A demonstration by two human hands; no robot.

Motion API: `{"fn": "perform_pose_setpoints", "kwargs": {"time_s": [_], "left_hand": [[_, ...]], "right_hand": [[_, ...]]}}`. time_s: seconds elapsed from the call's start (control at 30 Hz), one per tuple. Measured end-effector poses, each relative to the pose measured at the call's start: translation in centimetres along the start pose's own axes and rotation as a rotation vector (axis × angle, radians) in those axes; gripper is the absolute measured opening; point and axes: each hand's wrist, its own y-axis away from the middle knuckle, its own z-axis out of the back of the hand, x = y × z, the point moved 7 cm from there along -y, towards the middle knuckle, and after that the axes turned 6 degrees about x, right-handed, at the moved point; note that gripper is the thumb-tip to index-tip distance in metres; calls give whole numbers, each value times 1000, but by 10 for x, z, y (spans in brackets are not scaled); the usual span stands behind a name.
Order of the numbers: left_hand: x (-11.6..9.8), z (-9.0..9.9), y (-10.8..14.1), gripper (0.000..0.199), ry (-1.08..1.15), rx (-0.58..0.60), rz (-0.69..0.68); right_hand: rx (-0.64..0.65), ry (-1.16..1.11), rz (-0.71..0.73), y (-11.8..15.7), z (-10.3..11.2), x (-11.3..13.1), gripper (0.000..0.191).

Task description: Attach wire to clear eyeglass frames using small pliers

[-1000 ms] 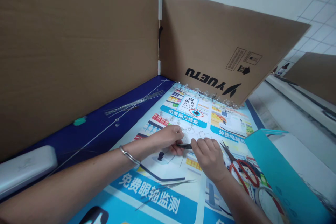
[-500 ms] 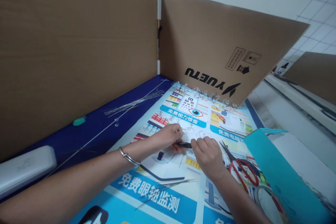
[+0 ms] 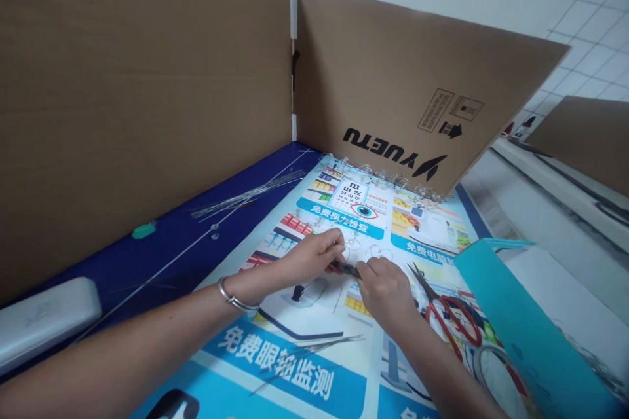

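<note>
My left hand [image 3: 317, 254], with a silver bangle [image 3: 236, 298] at the wrist, is closed in a pinch beside the tip of a dark tool [image 3: 346, 269]; what its fingertips hold is too small to name. My right hand [image 3: 386, 288] is wrapped round the other end of that dark tool, which looks like pliers. Thin bent wire loops [image 3: 378, 252] lie just beyond my hands. Red-handled scissors [image 3: 449, 314] rest open to the right of my right hand. Loose straight wires [image 3: 314, 347] lie on the printed sheet [image 3: 275, 399] nearer to me.
Cardboard panels [image 3: 417, 72] stand behind and at left. Small wire pieces [image 3: 393, 178] line the back one. More wires [image 3: 246, 195] lie on blue cloth by a green lump [image 3: 144, 230]. A white case [image 3: 49, 321] is at left; a teal folder [image 3: 531, 327] and tape roll [image 3: 498, 373] at right.
The dark tool now tilts down more to the right between my hands. My hands have barely moved, and the whole view has shifted slightly.
</note>
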Motion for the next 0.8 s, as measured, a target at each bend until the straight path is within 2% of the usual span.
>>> {"fn": "perform_pose_setpoints", "kwargs": {"time_s": [0.17, 0.43, 0.8], "left_hand": [[-10, 0, 0, 15, -153, 51, -121], [-11, -3, 1, 20, -278, 109, -177], [-15, -5, 3, 16, -353, 126, -155]], "right_hand": [[105, -87, -96, 0, -2, -3, 4], [233, -164, -148, -1, -2, -3, 9], [316, -280, -154, 0, -6, -6, 12]]}}
